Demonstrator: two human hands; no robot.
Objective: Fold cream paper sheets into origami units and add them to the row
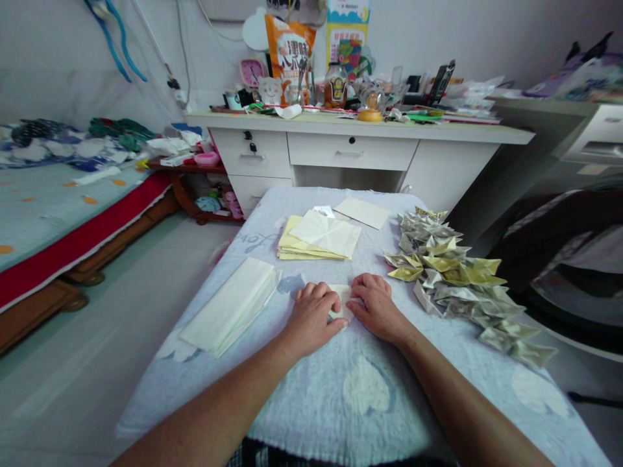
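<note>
A small pale folded sheet of paper (342, 293) lies on the cloth-covered table between my hands. My left hand (316, 314) curls over its left side, with fingers bent and thumb along the near edge. From the right, my right hand (376, 303) grips the paper's other side with bent fingers. Parts of the paper are hidden under both hands. Just beyond is a stack of yellow and cream paper (311, 250) with a creased white sheet (327, 232) on top. To the left rests a long stack of whitish paper (231, 305). Folded paper boats (462, 272) are heaped to the right.
Another cream sheet (363, 212) lies near the far end of the patterned tablecloth (311, 402). Behind it stands a white desk (350, 146) crowded with jars, bags and small items. A bed (87, 194) is at left, and a front-loading washing machine (584, 259) at right.
</note>
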